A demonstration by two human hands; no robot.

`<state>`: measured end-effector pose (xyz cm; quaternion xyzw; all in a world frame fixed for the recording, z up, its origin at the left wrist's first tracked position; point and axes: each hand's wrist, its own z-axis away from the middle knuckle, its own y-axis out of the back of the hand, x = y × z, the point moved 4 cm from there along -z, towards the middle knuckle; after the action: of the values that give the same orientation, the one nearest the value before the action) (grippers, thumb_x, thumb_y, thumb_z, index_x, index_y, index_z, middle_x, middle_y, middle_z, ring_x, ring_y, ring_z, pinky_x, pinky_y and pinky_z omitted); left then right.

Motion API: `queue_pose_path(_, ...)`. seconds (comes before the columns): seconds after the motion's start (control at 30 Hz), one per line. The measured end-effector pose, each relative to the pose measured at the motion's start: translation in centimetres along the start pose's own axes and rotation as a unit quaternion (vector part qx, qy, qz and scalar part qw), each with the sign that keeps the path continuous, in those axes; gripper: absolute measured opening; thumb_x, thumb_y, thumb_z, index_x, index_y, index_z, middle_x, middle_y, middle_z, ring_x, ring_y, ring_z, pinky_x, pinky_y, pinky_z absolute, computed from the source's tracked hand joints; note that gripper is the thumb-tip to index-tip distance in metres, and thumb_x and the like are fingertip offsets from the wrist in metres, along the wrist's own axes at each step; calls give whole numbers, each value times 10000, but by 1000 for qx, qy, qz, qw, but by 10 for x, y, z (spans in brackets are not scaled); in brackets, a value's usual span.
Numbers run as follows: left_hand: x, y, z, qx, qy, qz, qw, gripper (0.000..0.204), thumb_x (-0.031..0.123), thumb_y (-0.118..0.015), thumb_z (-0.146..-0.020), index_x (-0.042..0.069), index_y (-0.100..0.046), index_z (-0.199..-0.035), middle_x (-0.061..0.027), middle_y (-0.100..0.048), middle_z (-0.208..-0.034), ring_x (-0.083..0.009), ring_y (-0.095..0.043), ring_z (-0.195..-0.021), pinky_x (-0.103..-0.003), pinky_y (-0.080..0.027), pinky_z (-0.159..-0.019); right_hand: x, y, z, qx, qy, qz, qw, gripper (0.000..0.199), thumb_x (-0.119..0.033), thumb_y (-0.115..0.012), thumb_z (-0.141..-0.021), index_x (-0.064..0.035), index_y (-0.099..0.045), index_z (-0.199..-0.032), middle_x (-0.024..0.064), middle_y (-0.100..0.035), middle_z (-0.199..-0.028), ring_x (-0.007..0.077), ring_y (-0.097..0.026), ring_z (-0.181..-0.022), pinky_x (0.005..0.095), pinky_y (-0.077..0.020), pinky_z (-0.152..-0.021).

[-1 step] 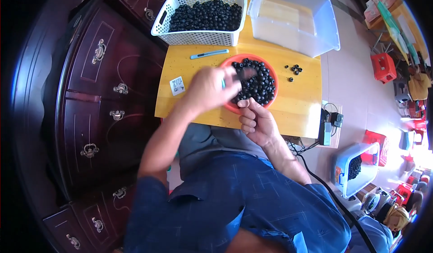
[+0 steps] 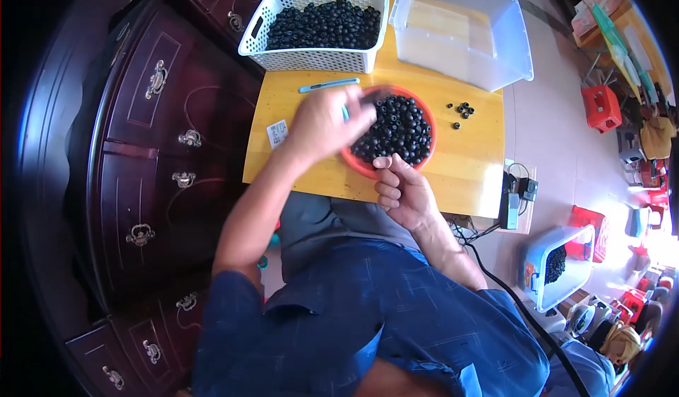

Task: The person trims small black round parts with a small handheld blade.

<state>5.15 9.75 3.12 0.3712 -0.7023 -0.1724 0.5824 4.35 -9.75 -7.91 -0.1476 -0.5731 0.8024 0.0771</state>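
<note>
My left hand is closed and blurred by motion at the left rim of a red-orange bowl. A bit of teal shows between its fingers and a dark smear reaches past them, so it grips a teal-and-dark tool whose kind is unclear. Small round black pieces, some with holes, fill the bowl. At the near rim my right hand has thumb and finger pinched together; whatever sits in the pinch is too small to make out. Beyond my left hand lies a light-blue utility knife.
A white perforated basket heaped with black pieces stands at the table's far left. Beside it is a translucent bin. Several loose black pieces lie right of the bowl, a white label to its left. Cables run off the right side.
My left hand has shifted slightly left and away from me, its dark smear moving from over the pieces to the bowl's far-left rim. My right hand keeps its place.
</note>
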Motion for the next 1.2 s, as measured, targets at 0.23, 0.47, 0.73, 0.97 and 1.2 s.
queue_pose_path(0.23, 18, 22, -27, 80, 0, -2, 997, 424, 249, -826, -895, -9, -700, -1207, -26, -618, -687, -95, -578, -644, -288, -510, -641, -14, 7, 0, -28, 48, -36, 998, 549, -465, -490, -1090, -21, -570, -1404, 80, -690, -1201, 219, -666, -1082, 340, -548, -892)
queue_pose_path(0.47, 38, -44, 43, -95, 18, 56, 994, 246, 144, -780, -895, 64, -762, -1127, -96, -669, -699, -228, -695, -632, -358, -535, -615, -17, 13, 2, -94, 81, -95, 988, 552, -432, -402, -1123, -16, -510, -1470, 145, -622, -1413, 286, -621, -1275, 451, -499, -1085)
queue_pose_path(0.73, 56, -74, 57, -98, -91, -31, 991, 182, 154, -763, -880, 114, -750, -1056, -77, -712, -752, -312, -720, -754, -438, -564, -677, -14, 1, 19, 5, 105, -69, 992, 549, -420, -390, -1130, 1, -545, -1446, 139, -617, -1421, 264, -592, -1298, 424, -457, -1126)
queue_pose_path(0.97, 65, -67, 63, -92, -29, 40, 995, 174, 117, -767, -861, 76, -734, -1026, -65, -686, -704, -282, -699, -663, -400, -546, -610, -8, 12, 27, -105, 108, -100, 984, 421, -376, -457, -1119, -39, -619, -1313, 131, -687, -1290, 255, -644, -1214, 452, -510, -1059)
queue_pose_path(1.2, 63, -53, 72, -17, -53, 112, 992, 184, 48, -784, -873, 4, -729, -1042, -57, -609, -666, -147, -600, -585, -304, -492, -577, -3, 5, 39, 17, 67, 2, 998, 161, -323, -605, -1072, -164, -615, -1045, -44, -549, -796, 49, -419, -573, 199, -352, -485)
